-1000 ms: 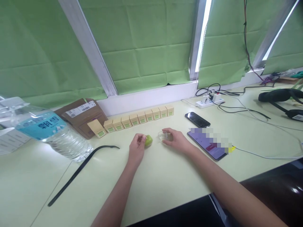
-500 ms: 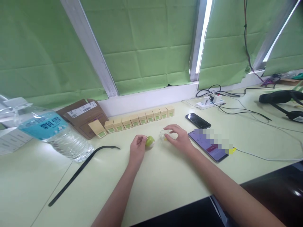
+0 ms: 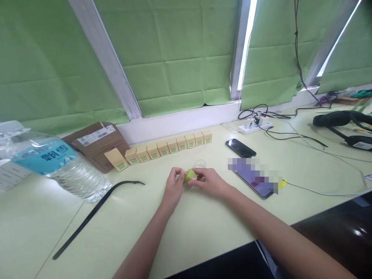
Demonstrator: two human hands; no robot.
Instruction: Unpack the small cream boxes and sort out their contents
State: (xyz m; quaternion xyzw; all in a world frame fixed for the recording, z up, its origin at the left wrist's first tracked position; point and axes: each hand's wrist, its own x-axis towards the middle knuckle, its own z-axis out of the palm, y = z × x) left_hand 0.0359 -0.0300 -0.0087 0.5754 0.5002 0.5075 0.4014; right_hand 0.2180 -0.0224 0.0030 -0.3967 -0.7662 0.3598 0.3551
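Note:
A small rounded green object (image 3: 190, 176) with a pale underside is held just above the table, between my two hands. My left hand (image 3: 173, 186) pinches its left side between thumb and fingers. From the right, the fingers and thumb of my right hand (image 3: 211, 181) close on the same object. Right behind my right fingers sits a small clear plastic container (image 3: 200, 162), partly hidden by them. What kind of thing the green object is, I cannot make out.
Several small tan boxes (image 3: 162, 148) stand in a row at the back, beside a brown cardboard box (image 3: 101, 149). A large water bottle (image 3: 62, 162) and a black curved strip (image 3: 95, 211) lie left. To the right are two phones (image 3: 241, 148), a power strip (image 3: 255, 126) and headphones (image 3: 345, 126).
My right hand has left the clear container and come left to grip the green object. My left hand has kept its pinch on it.

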